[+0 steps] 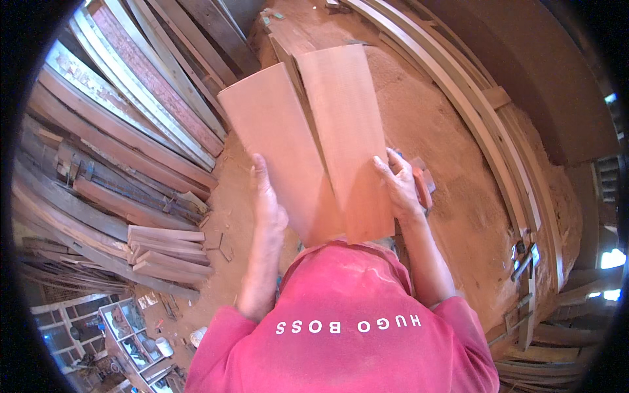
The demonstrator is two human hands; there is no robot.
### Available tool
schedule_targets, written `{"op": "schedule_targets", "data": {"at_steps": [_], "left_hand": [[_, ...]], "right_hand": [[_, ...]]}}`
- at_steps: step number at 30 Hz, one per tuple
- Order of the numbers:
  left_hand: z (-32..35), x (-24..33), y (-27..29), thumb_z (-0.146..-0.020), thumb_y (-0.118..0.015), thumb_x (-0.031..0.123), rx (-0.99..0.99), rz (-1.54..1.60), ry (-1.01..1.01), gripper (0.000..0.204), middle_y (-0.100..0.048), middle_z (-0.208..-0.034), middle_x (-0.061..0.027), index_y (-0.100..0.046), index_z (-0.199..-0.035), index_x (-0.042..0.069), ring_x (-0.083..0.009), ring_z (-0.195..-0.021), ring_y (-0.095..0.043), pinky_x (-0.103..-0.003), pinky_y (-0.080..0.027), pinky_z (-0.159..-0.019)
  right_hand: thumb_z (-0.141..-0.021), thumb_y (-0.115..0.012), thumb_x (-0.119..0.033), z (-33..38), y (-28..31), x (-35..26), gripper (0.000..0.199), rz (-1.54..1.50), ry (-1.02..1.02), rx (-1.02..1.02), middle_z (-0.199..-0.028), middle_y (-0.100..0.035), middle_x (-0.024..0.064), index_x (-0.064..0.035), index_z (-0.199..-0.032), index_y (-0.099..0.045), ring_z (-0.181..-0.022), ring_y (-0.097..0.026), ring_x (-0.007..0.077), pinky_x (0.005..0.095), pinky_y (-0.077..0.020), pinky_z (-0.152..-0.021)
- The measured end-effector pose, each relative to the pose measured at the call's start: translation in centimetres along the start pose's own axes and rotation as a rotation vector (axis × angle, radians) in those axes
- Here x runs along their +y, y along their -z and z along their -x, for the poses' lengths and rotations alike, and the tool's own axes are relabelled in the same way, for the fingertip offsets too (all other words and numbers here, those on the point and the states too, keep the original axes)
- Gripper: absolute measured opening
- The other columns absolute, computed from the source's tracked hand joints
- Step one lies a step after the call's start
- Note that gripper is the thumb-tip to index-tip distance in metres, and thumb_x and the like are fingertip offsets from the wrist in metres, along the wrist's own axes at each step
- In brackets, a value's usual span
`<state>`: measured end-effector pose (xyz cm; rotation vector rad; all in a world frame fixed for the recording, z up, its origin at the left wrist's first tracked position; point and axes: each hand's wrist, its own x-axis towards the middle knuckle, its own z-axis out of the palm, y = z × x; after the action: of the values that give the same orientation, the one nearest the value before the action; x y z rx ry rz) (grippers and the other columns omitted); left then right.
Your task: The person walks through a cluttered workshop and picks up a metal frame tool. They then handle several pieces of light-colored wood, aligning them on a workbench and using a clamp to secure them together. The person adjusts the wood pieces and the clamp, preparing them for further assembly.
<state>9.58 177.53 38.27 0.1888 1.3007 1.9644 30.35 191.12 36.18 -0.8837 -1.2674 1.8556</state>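
Two flat, smooth wooden boards are held up in front of my chest, side by side. They spread apart at the far end and overlap near my shirt. My left hand (266,200) is closed on the outer edge of the left wooden board (272,124), thumb along its side and the other fingers hidden beneath. The right wooden board (344,108) is gripped at its outer edge by my right hand (401,183), thumb on the top face. Just beyond that hand lies a tool with an orange-brown handle (423,188), partly hidden.
Long planks (131,78) lean at the left, above a small stack of short boards (170,252). Long curved-looking beams (472,105) run along the right, with a clamp (524,261) on them. Sawdust (439,124) covers the ground. A tool tray (134,334) stands at lower left.
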Motion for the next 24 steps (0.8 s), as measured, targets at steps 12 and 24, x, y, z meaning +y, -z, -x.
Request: {"op": "schedule_targets", "data": {"at_steps": [12, 24], "left_hand": [[-14.2, 7.9, 2.9, -0.089, -0.047, 0.065, 0.143, 0.174, -0.079, 0.085, -0.028, -0.151, -0.0116, -0.023, -0.148, 0.008, -0.0281, -0.137, -0.029, -0.044, -0.025, -0.114], [-39.1, 10.8, 2.7, -0.09, -0.051, 0.057, -0.177, 0.334, 0.023, 0.062, -0.049, -0.133, -0.0092, -0.047, -0.131, 0.011, -0.0269, -0.119, -0.046, -0.046, -0.038, -0.1]], "right_hand": [[-0.091, -0.065, -0.031, -17.8, -6.8, 0.7, 0.045, -0.024, -0.065, -0.058, -0.105, -0.064, 0.0079, 0.0048, -0.116, -0.058, -0.093, -0.06, 0.0124, 0.0276, -0.0484, -0.079], [-0.092, -0.061, -0.033, -44.1, -5.1, 3.5, 0.04, -0.239, -0.286, 0.101, -0.099, -0.068, 0.0069, 0.0022, -0.112, -0.062, -0.083, -0.064, 0.0124, 0.0273, -0.0515, -0.074]]}}
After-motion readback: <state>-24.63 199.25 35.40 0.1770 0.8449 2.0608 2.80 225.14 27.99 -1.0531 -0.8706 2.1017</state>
